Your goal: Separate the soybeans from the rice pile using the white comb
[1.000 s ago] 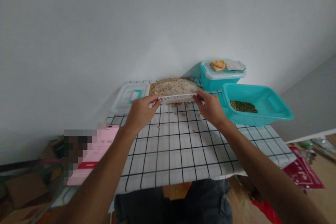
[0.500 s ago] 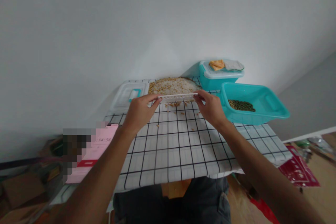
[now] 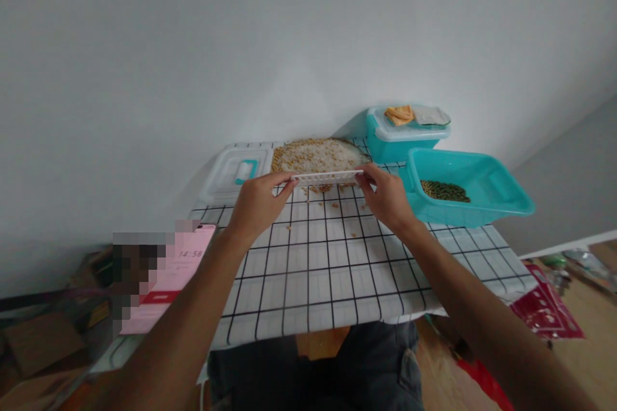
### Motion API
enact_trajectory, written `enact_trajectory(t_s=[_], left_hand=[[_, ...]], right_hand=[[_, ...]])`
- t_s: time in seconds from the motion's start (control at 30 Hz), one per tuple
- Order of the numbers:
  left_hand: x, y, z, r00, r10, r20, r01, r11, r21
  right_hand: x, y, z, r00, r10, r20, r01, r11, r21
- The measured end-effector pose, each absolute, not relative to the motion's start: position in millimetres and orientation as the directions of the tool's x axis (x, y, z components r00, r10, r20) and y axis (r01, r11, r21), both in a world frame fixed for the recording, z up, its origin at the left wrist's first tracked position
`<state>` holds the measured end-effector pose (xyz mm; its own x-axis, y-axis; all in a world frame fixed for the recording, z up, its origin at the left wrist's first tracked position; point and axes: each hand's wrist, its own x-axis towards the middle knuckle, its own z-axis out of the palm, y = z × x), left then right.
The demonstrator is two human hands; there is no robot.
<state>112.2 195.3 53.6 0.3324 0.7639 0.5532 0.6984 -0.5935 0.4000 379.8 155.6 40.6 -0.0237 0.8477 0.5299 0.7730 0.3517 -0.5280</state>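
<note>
Between my two hands a white plastic piece with a row of holes [image 3: 328,178] is held level, its long edge facing me. My left hand [image 3: 263,202] pinches its left end between thumb and fingers. At the right end, my right hand [image 3: 388,196] grips it the same way. Just beyond lies a heap of pale grains mixed with yellow beans [image 3: 321,154]. Several loose beans [image 3: 335,205] are scattered on the checked tablecloth [image 3: 313,270] below the piece. What kind of item the white piece is, I cannot tell.
To the right stands an open teal bin [image 3: 482,183] holding green and yellow beans [image 3: 444,191]. Behind it, a lidded teal box [image 3: 405,144] carries an orange cloth [image 3: 399,115] and a grey one. A clear lid [image 3: 224,173] and a pink phone [image 3: 180,270] lie left.
My hands and the white piece keep nearly the same place and pose. The view has shifted very slightly. The phone's displayed digits appear different.
</note>
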Motion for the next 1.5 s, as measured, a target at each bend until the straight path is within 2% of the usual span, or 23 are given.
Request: enact_trajectory(t_s=[0.43,1.5], left_hand=[[111,200,52,0.333,0.728,0.6,0.702,-0.616,0.358],[112,190,43,0.349,0.71,0.612,0.651,-0.654,0.387]], right_hand=[[381,153,42,-0.012,0.835,0.551,0.777,0.354,-0.521],[381,140,38,-0.037,0.837,0.546,0.766,0.374,-0.522]])
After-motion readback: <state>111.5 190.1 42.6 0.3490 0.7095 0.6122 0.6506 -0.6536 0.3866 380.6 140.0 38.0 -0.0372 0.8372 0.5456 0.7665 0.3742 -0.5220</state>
